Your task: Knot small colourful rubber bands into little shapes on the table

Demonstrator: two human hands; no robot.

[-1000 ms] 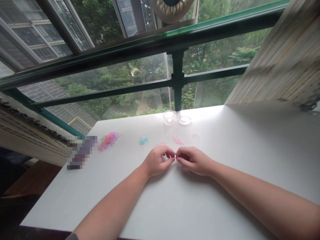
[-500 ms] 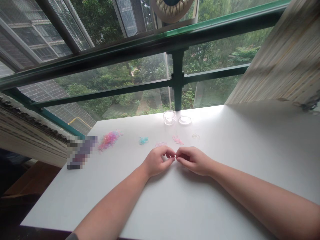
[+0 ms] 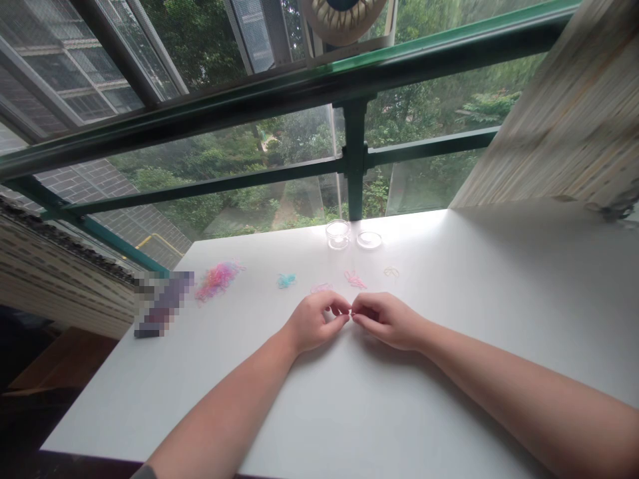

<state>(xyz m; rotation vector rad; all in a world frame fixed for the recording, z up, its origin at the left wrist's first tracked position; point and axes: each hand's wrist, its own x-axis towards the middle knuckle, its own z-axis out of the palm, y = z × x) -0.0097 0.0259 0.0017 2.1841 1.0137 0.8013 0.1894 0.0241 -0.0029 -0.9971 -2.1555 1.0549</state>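
My left hand [image 3: 319, 321] and my right hand [image 3: 387, 320] meet fingertip to fingertip just above the white table. Both are closed in a pinch, and whatever lies between the fingertips is too small to make out. Right beyond my hands lie a pink cluster of small rubber bands [image 3: 355, 279] and a pale pink-purple cluster [image 3: 321, 289], partly hidden behind my left hand. A turquoise cluster [image 3: 286, 281] sits further left. To the right is a small group of whitish bands [image 3: 391, 272].
A large mixed heap of pink, purple and yellow bands [image 3: 218, 281] lies at the left, beside a blurred-out object [image 3: 164, 306]. A clear round container [image 3: 338, 235] and its clear lid [image 3: 369, 240] stand at the table's [image 3: 319, 412] window edge. Curtains [image 3: 529, 120] hang at both sides.
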